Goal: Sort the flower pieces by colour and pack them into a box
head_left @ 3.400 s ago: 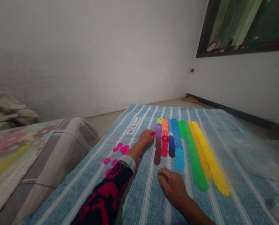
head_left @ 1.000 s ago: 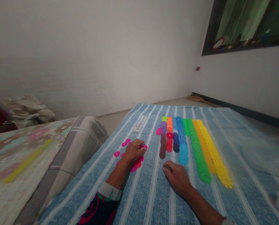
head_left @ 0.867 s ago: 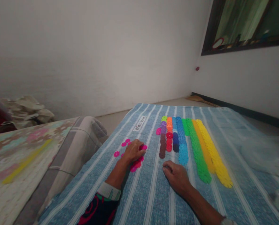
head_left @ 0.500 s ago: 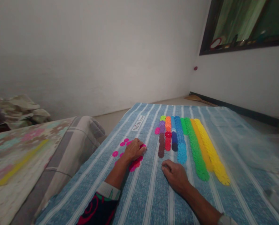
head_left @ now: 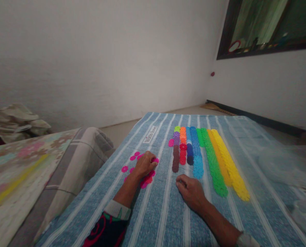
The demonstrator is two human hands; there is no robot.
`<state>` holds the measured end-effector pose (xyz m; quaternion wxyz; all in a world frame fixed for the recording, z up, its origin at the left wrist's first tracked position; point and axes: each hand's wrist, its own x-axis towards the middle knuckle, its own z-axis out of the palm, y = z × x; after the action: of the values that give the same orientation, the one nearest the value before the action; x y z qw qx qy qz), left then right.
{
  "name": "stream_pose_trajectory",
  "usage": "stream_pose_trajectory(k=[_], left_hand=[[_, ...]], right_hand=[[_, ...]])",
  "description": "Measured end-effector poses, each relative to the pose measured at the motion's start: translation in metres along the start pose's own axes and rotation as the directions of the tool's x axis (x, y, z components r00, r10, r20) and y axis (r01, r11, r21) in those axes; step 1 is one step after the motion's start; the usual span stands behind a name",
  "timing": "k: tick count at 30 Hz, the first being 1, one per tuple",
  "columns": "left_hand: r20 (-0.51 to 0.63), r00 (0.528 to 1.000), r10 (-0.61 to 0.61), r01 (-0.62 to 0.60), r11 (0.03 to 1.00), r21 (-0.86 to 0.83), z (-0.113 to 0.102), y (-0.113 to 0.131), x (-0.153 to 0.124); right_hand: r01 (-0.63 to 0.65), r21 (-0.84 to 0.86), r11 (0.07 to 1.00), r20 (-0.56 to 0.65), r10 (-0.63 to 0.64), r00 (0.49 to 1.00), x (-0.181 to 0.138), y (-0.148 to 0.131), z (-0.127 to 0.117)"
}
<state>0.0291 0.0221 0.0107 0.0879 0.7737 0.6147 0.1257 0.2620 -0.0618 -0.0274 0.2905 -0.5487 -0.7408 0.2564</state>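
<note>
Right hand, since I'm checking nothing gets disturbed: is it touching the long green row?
Apart: the head view shows striped cloth between the right hand and the green row.

Pink pieces (head_left: 147, 179) partly hidden, window (head_left: 258, 29) cut off

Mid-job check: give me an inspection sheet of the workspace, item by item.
Surface: blue cloth with white stripes; a "With love" label toward its far left.
Job's things: scattered pink pieces around and under the left hand; one pink piece beside the purple pieces; overlapping rows, including brown, green and yellow.
Clutter: clear plastic at the right.
Grip: left hand at the pink pieces, hold unclear; right hand curled near the cloth, palm hidden.
Cables: nothing seen.
Surroundings: pale wall, dark-framed window, patterned cover at left.
</note>
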Motion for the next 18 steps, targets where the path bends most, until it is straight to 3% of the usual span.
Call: stream_pose_trajectory(k=[18], left_hand=[[-0.020,1.000,-0.008,0.009,1.000,0.026,-0.0004,0.0092,-0.0010]], right_hand=[[0.006,0.014,1.000,-0.002,-0.006,1.000,-0.0002,-0.0008,-0.0005]])
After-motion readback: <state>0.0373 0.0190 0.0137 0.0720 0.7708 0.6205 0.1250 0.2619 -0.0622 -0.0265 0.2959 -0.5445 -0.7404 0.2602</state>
